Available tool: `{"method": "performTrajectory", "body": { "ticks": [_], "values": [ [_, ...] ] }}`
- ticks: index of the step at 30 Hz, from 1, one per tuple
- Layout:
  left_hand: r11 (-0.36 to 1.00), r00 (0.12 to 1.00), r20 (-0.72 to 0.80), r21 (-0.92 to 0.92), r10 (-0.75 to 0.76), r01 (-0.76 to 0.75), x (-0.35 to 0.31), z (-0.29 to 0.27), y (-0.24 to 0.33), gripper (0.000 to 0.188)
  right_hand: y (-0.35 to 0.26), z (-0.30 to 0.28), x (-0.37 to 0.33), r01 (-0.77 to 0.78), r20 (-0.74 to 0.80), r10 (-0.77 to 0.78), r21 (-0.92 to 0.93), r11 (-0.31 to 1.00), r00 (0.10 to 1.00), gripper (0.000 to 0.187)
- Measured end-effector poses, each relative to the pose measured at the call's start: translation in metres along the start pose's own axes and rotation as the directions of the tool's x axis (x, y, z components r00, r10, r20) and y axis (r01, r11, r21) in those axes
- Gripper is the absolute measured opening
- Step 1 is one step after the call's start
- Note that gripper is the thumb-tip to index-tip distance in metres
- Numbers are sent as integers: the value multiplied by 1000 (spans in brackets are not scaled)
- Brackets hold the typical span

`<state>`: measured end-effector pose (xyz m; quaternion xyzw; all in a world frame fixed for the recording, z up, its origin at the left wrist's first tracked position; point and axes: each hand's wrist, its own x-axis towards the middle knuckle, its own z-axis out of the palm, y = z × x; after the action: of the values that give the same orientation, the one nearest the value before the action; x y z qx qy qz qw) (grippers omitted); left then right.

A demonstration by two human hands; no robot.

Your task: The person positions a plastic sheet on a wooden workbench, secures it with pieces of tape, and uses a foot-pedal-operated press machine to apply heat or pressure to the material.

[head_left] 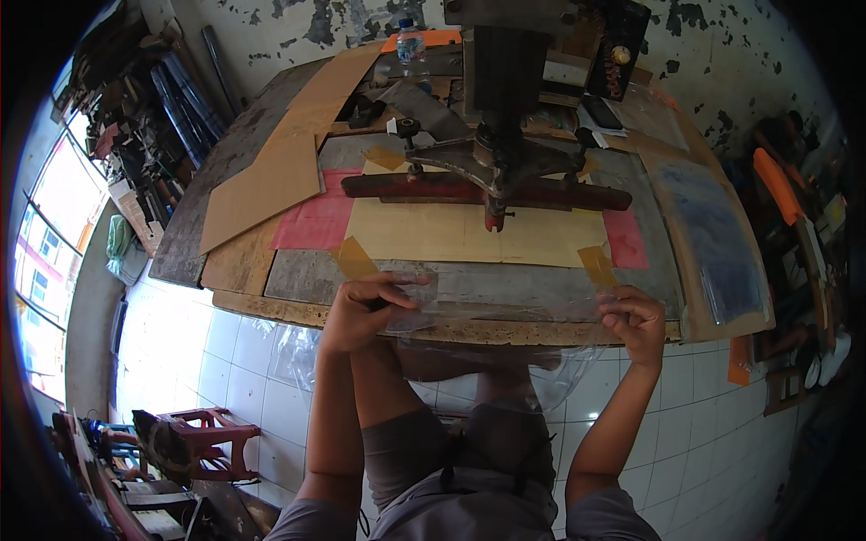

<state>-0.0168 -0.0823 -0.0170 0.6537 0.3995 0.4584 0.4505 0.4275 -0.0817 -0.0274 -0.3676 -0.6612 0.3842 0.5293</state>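
Between my two hands a transparent plastic sheet (505,317) stretches along the front edge of the worktable (298,308), its loose lower part hanging over my lap. My left hand (359,311) pinches the sheet's left end, thumb and fingers together. At the other end, my right hand (634,323) grips the sheet with curled fingers. Just beyond my hands, a cream sheet (469,236) lies on a grey board, with brown tape strips (355,259) and pink pieces (311,216) at its sides. Above it stands a dark metal press with a red bar (577,193).
A brown board (262,194) lies on the table's left. Stacked transparent sheets (713,248) lie at the right. Toward the back are a water bottle (410,45) and a phone (602,113). A red stool (225,442) stands on the tiled floor, lower left.
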Motion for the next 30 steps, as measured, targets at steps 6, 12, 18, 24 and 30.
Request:
{"method": "performTrajectory", "body": {
  "ticks": [6, 12, 18, 24, 30],
  "values": [
    [999, 1000, -6, -30, -17, 17, 0, 1, 0, 33, 0, 0, 0, -9, 1, 9, -4, 1000, 1000, 18],
    [998, 999, -5, -52, -37, 37, 0, 2, 1, 33, -2, 2, 0, -7, -17, 7, -21, 1000, 1000, 18],
    [999, 1000, -2, -33, -23, 23, 0, 1, -2, 32, 0, 0, 0, -14, -19, 14, -34, 999, 1000, 18],
    [980, 995, -18, -174, -97, 92, -3, 1, -4, 24, -4, 4, 1, 0, -27, -1, -36, 999, 1000, 16],
    [975, 997, -13, -208, -81, 76, -3, 1, -7, 20, 2, 0, -2, -26, -40, 24, -42, 999, 999, 17]
  ]
}}
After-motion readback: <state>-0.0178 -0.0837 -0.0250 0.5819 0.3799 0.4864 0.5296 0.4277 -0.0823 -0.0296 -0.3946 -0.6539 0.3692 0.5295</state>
